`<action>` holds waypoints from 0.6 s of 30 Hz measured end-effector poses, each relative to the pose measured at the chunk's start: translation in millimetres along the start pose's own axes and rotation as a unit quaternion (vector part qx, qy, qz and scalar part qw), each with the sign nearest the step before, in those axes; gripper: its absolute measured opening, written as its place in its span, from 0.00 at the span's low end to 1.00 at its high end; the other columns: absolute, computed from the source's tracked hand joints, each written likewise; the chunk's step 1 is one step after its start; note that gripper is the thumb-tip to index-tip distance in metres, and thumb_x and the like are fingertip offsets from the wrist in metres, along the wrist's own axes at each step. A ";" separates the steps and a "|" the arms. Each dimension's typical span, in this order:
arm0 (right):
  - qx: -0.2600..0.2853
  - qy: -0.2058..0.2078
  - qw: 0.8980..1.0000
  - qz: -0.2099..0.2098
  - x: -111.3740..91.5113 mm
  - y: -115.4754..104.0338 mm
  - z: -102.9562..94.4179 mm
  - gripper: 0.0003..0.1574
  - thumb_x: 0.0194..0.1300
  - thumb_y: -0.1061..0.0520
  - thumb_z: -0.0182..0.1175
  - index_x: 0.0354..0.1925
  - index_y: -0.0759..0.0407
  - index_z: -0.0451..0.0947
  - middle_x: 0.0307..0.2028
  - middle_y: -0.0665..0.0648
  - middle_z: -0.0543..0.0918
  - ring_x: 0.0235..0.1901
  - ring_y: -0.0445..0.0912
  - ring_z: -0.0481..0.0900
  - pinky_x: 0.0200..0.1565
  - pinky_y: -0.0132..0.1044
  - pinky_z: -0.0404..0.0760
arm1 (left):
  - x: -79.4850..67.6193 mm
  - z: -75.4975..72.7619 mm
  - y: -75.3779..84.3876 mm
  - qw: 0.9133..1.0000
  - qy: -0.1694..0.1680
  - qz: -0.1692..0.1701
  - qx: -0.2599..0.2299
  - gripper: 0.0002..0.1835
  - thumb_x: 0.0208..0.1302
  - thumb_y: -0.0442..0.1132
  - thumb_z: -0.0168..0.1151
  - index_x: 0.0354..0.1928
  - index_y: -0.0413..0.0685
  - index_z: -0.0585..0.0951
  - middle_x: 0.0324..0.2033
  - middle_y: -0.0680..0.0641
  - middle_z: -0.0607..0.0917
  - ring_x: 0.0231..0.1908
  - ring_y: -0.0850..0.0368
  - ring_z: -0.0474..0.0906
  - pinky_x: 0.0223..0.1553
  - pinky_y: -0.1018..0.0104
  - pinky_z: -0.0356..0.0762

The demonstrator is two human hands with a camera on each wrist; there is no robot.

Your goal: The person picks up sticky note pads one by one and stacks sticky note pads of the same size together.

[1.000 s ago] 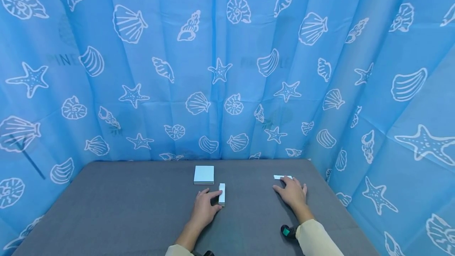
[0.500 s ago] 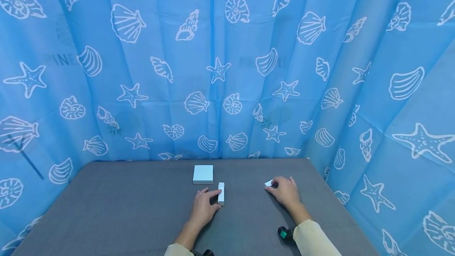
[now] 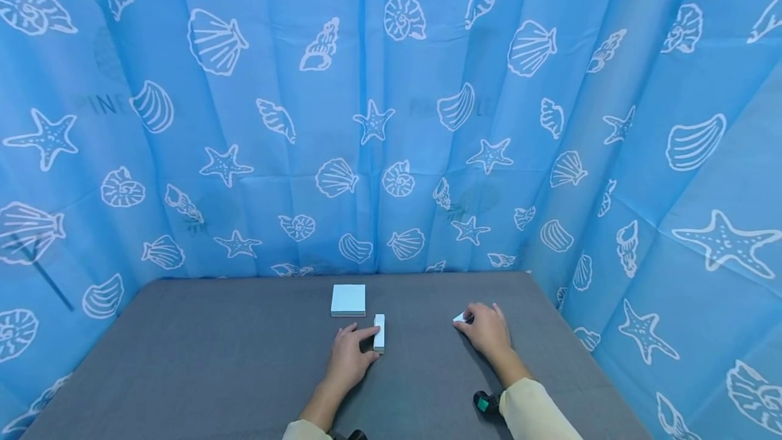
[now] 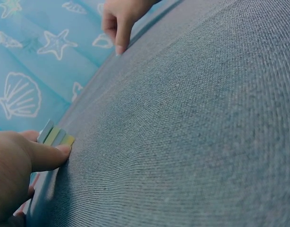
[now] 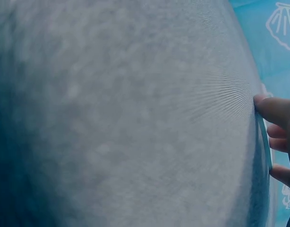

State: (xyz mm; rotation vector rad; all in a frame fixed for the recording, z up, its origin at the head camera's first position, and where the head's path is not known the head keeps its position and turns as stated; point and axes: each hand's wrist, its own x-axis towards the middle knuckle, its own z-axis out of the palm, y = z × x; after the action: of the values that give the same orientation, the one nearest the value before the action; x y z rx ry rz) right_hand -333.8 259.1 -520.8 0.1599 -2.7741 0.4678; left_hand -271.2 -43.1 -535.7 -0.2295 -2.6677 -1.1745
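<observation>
My left hand pinches a narrow white-topped stack of strips lengthwise, with the thumb at the near end and the index finger along its side and top. In the left wrist view, yellow, green and bluish layers show on the end of this stack. Farther right, my right hand pinches a thin white strip at the table surface; the fingers hide most of it. The right wrist view shows this strip edge-on between the fingertips.
A square white stack lies just behind my left hand on the grey cloth-covered table. Blue curtains with shell prints hang along the back and right side. A black wrist device sits by my right sleeve.
My right hand has drawn the white strip left and slightly nearer, turning it from crosswise to slanted. My left hand has stayed on the narrow stack.
</observation>
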 end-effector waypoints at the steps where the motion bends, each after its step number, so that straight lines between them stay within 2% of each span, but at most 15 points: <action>1: -0.001 -0.001 1.000 0.000 0.1 -0.9 -0.9 0.16 0.54 0.49 0.73 0.29 0.57 0.79 0.27 0.52 0.79 0.34 0.52 0.80 0.64 0.62 0.58 | -0.4 -0.3 0.5 1.000 0.001 -0.001 0.000 0.25 0.51 0.33 0.75 0.54 0.54 0.84 0.58 0.36 0.77 0.64 0.33 0.64 0.62 0.36 0.58; 6: -0.018 -0.008 1.000 -0.006 -0.6 -5.9 -5.3 0.16 0.54 0.49 0.73 0.32 0.58 0.80 0.28 0.53 0.81 0.34 0.52 0.80 0.62 0.59 0.62 | 0.5 -1.7 0.6 1.000 -0.005 -0.001 0.000 0.25 0.51 0.33 0.75 0.54 0.54 0.84 0.57 0.36 0.78 0.64 0.34 0.65 0.63 0.36 0.57; 10: -0.054 -0.023 0.998 -0.013 -0.2 -7.7 -6.2 0.16 0.55 0.47 0.72 0.34 0.57 0.82 0.30 0.52 0.82 0.32 0.51 0.78 0.49 0.54 0.74 | 0.8 -1.6 -1.3 1.000 -0.007 0.002 -0.004 0.25 0.51 0.33 0.75 0.54 0.53 0.84 0.56 0.37 0.79 0.64 0.36 0.65 0.64 0.37 0.57; 13: -0.072 -0.026 0.997 -0.021 -0.2 -8.9 -7.0 0.16 0.55 0.46 0.72 0.35 0.55 0.82 0.31 0.51 0.82 0.31 0.50 0.77 0.39 0.50 0.76 | 0.9 -1.3 -1.2 1.000 -0.004 0.005 -0.003 0.25 0.51 0.33 0.75 0.54 0.54 0.84 0.56 0.37 0.79 0.64 0.35 0.65 0.63 0.36 0.57; 18: -0.080 -0.019 0.996 -0.031 -1.1 -9.0 -7.4 0.14 0.56 0.46 0.71 0.32 0.54 0.82 0.28 0.50 0.80 0.30 0.49 0.77 0.37 0.49 0.76 | -0.2 -1.4 1.2 1.000 0.003 0.003 -0.005 0.25 0.50 0.33 0.75 0.54 0.53 0.84 0.56 0.37 0.79 0.64 0.34 0.65 0.62 0.36 0.59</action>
State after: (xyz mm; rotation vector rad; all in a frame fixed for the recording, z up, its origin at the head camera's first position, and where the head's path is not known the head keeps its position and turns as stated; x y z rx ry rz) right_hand -329.2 253.3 -511.8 0.2174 -2.8196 0.2275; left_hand -270.5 -43.4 -534.0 -0.2338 -2.6547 -1.1849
